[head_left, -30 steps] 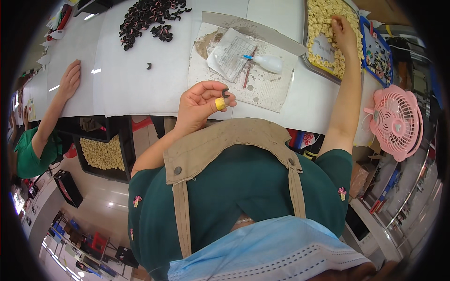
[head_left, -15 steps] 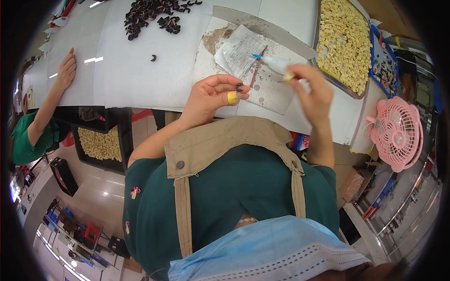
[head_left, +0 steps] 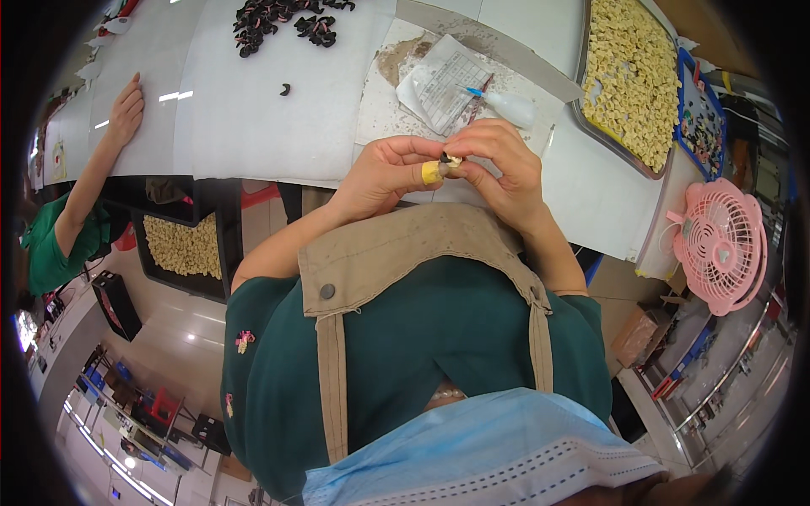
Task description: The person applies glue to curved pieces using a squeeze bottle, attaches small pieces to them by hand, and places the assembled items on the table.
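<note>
Where the fingertips meet, the left hand (head_left: 380, 179) pinches a black piece (head_left: 444, 158) and the right hand (head_left: 509, 173) a cream piece (head_left: 456, 160), either of which could slip askew should a pinch loosen.

Through the head camera I see the left hand (head_left: 386, 174) and right hand (head_left: 509, 174) over the table's (head_left: 219, 126) near edge. Behind them lies a cardboard sheet (head_left: 381, 118) bearing papers (head_left: 443, 82) and a squeeze bottle (head_left: 511, 110); farther left, a heap of crescent pieces (head_left: 270, 24); toward the right edge, a filled tray (head_left: 620, 142), then a second tray (head_left: 682, 101).
</note>
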`<state>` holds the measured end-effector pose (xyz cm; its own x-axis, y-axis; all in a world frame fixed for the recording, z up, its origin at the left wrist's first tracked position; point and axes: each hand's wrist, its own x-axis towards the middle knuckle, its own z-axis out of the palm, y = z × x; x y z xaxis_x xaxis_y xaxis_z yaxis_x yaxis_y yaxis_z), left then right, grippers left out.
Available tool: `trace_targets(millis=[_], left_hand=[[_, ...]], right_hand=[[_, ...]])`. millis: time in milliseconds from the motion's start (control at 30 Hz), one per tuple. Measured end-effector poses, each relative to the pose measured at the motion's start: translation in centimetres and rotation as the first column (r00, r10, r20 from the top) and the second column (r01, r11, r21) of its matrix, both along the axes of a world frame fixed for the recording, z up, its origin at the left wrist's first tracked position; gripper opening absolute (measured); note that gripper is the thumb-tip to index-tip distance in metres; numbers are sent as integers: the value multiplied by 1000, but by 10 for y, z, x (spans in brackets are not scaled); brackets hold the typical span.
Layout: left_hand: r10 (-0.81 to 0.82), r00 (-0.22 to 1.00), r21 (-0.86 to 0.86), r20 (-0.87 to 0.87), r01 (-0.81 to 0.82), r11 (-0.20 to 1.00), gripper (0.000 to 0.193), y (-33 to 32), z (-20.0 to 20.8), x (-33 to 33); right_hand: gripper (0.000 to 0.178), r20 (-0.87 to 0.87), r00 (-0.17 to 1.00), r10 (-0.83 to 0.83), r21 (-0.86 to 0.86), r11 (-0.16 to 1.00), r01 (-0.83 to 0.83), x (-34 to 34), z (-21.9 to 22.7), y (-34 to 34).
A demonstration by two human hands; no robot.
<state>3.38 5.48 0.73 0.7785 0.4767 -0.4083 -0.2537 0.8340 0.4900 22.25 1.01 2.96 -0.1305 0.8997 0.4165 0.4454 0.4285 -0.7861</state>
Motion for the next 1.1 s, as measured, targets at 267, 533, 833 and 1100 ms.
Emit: trace_targets(millis=[267, 533, 833, 1100], left_hand=[[-44, 998, 3, 50, 44, 999, 29, -2, 3, 1], [-225, 974, 343, 19, 205, 917, 25, 6, 4, -4], [-72, 995, 300, 75, 47, 953, 20, -4, 19, 4], [-7, 978, 194, 207, -34, 980, 27, -9, 0, 1]], right_hand=[[24, -186, 983, 0, -114, 993, -21, -6, -2, -9], [26, -83, 984, 158, -84, 983, -165, -2, 15, -9], [29, -111, 989, 95, -52, 994, -101, -6, 14, -7], [31, -144, 989, 7, 3, 1000, -6, -14, 16, -8]])
